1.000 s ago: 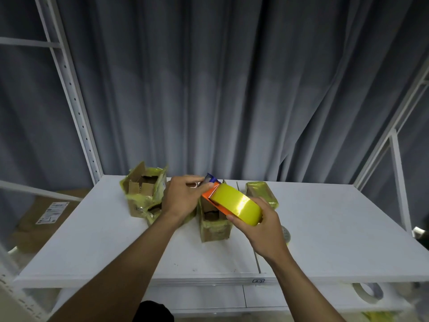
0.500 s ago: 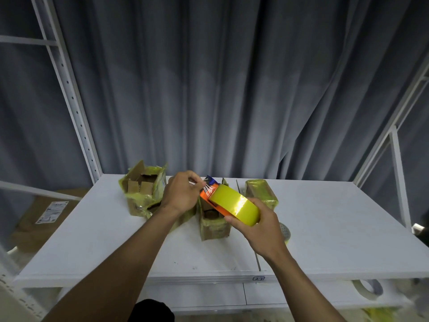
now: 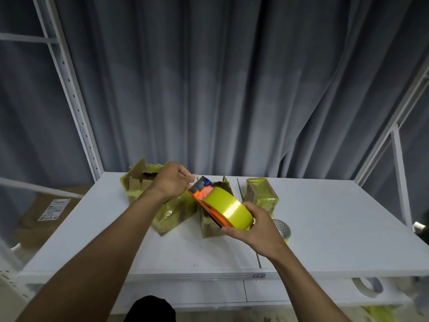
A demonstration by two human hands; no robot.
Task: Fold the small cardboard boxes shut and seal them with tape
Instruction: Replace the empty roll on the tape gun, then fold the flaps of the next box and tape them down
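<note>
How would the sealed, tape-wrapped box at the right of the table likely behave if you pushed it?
The sealed box is glossy with tape, so probably slides readily across the smooth table. It looks small, likely light, and squat enough not to tip.

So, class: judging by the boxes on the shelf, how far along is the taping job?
Done: the box on the right looks closed and wrapped in yellow tape. In hand: the right hand holds the tape dispenser while the left hand pinches the tape end at its front. Left: the far-left box has its flaps up, and the box under the dispenser appears open too.
</note>
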